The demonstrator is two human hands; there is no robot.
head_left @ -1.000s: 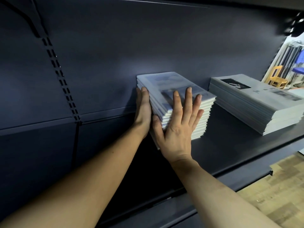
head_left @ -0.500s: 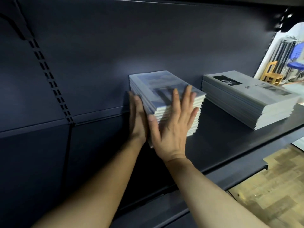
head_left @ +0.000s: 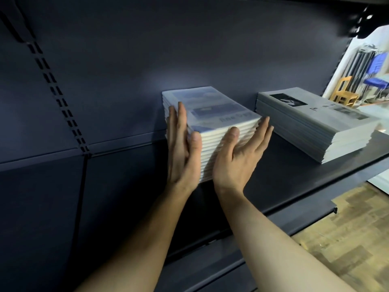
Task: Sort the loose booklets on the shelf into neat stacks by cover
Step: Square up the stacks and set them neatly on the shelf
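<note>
A stack of booklets with blue covers (head_left: 210, 121) is sitting in the middle of the frame, on a dark shelf (head_left: 294, 175), with its back edge against the dark back wall (head_left: 168, 49). The left hand (head_left: 182, 148) is lying flat against the stack's left side, fingers straight and pointing up, thumb touching the front edges. The right hand (head_left: 237, 157) is spread wide at the stack's front right corner, thumb touching the front edges and fingers reaching along the right side; how hard it is pressing is not clear. To the right, well apart, a second stack with grey covers (head_left: 315, 121) is lying flat on the same shelf. At the far right edge of the frame, a wooden chair (head_left: 345, 92) is standing on the floor.
</note>
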